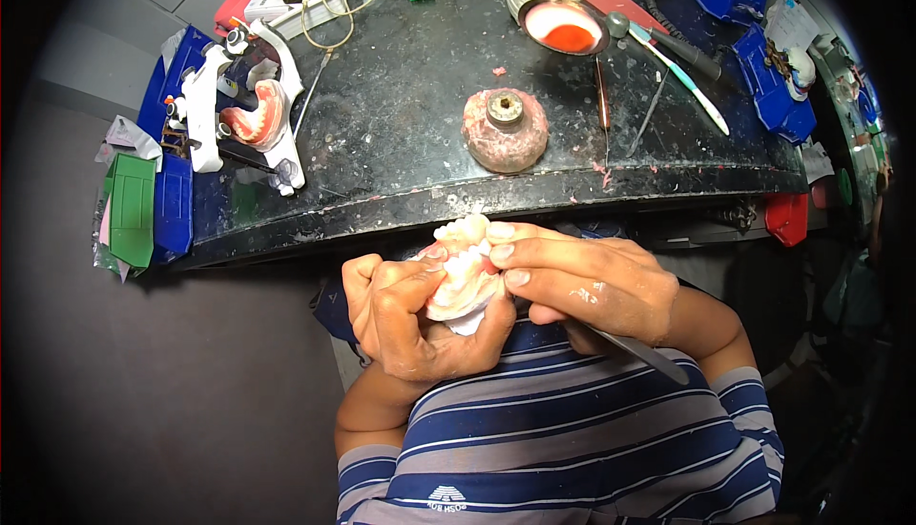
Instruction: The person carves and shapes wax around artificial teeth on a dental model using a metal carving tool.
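My left hand (410, 320) is wrapped round a pale dental model (463, 294) with rows of teeth and pinkish wax, held just off the table's front edge. My right hand (592, 282) presses its fingertips against the model's teeth on the right side. Tucked in that same hand is a metal spatula (649, 358), its flat end sticking out below the palm toward the lower right. The fingers hide the spatula's other end and part of the model.
On the black bench (401, 95) stand a wax-spattered burner (506, 134), a pan of red molten wax (570, 36) and a toothbrush (682, 81). At the left is a white articulator (205, 110) with a pink wax arch (258, 119). Blue bins (778, 86) line the right.
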The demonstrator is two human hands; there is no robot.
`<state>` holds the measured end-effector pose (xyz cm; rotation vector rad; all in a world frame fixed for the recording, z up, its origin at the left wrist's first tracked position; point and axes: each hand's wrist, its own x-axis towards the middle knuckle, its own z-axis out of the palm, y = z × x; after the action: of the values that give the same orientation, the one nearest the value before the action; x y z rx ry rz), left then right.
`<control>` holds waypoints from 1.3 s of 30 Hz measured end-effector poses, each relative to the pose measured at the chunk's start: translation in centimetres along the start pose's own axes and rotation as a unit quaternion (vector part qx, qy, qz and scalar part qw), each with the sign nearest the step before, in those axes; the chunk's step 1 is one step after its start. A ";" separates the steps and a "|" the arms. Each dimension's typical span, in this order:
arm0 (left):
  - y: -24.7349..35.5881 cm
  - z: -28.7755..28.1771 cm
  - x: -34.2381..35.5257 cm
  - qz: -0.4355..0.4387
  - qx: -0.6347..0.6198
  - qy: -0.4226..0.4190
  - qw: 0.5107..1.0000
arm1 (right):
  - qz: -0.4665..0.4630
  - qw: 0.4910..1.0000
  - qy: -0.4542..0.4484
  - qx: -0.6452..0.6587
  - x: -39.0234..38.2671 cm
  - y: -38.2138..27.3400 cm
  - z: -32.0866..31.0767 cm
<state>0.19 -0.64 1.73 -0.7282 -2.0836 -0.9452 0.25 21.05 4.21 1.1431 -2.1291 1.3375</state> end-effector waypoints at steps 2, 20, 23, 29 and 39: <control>-0.1 0.3 0.0 0.012 0.011 0.008 1.000 | 0.005 1.000 -0.004 0.011 -0.1 0.0 0.1; 0.0 -0.3 0.1 0.034 0.048 -0.022 0.998 | 0.029 0.999 0.020 0.036 0.6 -0.2 0.1; 0.0 -0.4 0.2 0.034 0.045 -0.024 0.998 | 0.022 0.999 0.020 0.032 0.8 -0.1 0.1; -0.2 -0.1 0.3 -0.004 -0.024 -0.019 1.000 | 0.055 0.998 0.008 0.042 0.6 -0.5 -0.7; 0.3 -0.6 0.7 -0.050 -0.080 -0.033 0.995 | 0.087 0.994 0.023 0.069 0.8 -0.5 -0.3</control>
<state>0.24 -0.78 2.70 -0.7526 -2.1359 -1.1693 0.12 20.90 5.17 0.9838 -2.1740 1.5947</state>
